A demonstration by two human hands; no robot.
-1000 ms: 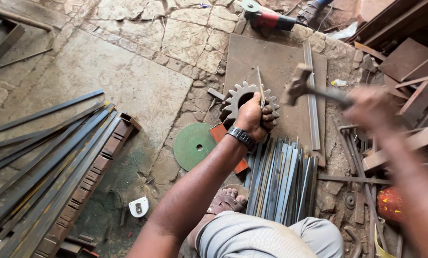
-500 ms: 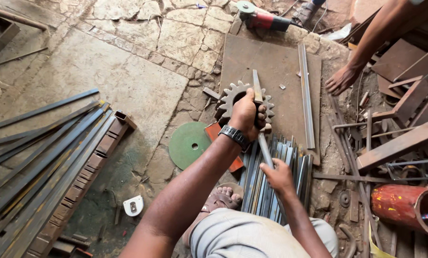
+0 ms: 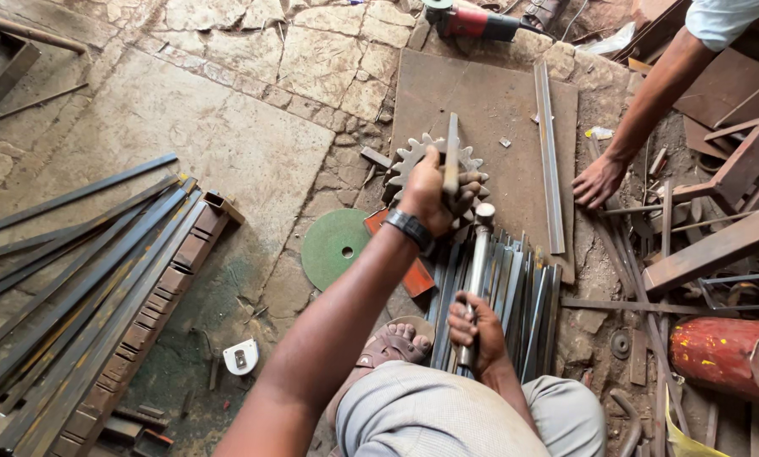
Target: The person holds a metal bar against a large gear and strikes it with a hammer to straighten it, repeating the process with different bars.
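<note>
Looking down from a head-worn camera, the view takes in a person crouched on a stone workshop floor. Their left hand (image 3: 430, 190), with a dark watch at the wrist, is closed around a thin flat metal strip (image 3: 451, 152), holding it upright against a toothed gear wheel (image 3: 413, 156). The gear lies at the near left corner of a flat rusty steel plate (image 3: 489, 110) on the ground. Their right hand (image 3: 474, 332) is wrapped tightly around the metal handle of a hammer (image 3: 478, 254). The hammer points away from the body, its head just beside the left hand's knuckles and low over a bundle of grey steel strips (image 3: 515, 296) lying between the knees. A foot in a sandal (image 3: 388, 347) rests beside that bundle.

A green round grinding disc (image 3: 337, 245) lies flat on the floor just left of the left forearm, and an orange block (image 3: 417, 275) sits partly under the arm. A long angle bar (image 3: 549, 161) lies along the right side of the plate. Farther left, a stack of long dark steel bars (image 3: 74, 279) runs diagonally, with a small white tape measure (image 3: 241, 356) near its end. At the top, a red angle grinder (image 3: 472, 21) lies beyond the plate.

On the right, another person's hand (image 3: 598, 180) rests open on the ground among scrap metal. A red cylinder (image 3: 726, 355) lies at the lower right.
</note>
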